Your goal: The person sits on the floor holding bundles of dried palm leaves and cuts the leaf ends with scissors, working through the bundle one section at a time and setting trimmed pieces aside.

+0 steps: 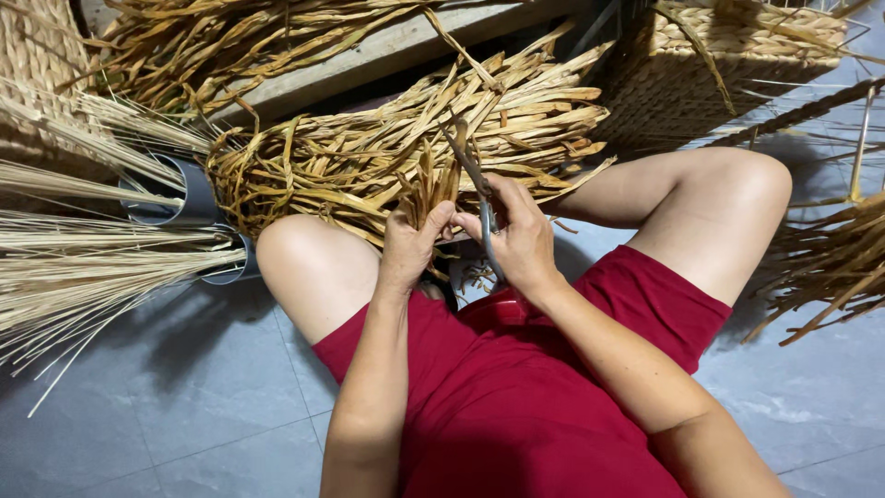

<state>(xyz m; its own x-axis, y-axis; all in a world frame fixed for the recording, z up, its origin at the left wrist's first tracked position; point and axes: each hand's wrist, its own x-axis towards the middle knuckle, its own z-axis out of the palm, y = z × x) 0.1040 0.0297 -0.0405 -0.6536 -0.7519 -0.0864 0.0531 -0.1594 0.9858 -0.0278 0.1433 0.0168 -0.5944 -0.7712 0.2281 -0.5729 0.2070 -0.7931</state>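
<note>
Dried straw-coloured strips, flat and papery like split reed or leaf, fill the middle of the view in a big loose bundle [406, 152] lying across the person's lap and onto the grey tiled floor [184, 397]. The left hand [410, 244] is closed around a small tuft of these strips [431, 189], thumb and fingers pinching them upright just in front of the bundle. The right hand [521, 240] sits right beside it, almost touching, and is clamped on a pair of scissors [475, 189]; the dark blades point up and to the left, ending by the top of the held tuft, while the handles are hidden inside the fist. Whether the blades are parted cannot be told.

Short cut scraps [475, 272] lie just below the hands, between the bare knees. The person sits on the floor in red shorts [516, 387], knees spread left and right.

At the far left, thin pale stalks [83, 267] fan out from grey plastic tubes [189, 198] lying on their sides. A woven basket [728, 65] stands at the far right, behind the right knee, and part of another woven piece [37, 55] shows in the far left corner. More dark strips [830, 267] are heaped at the right edge. A wooden plank [387, 51] runs behind the bundle, with further strips piled on it.
</note>
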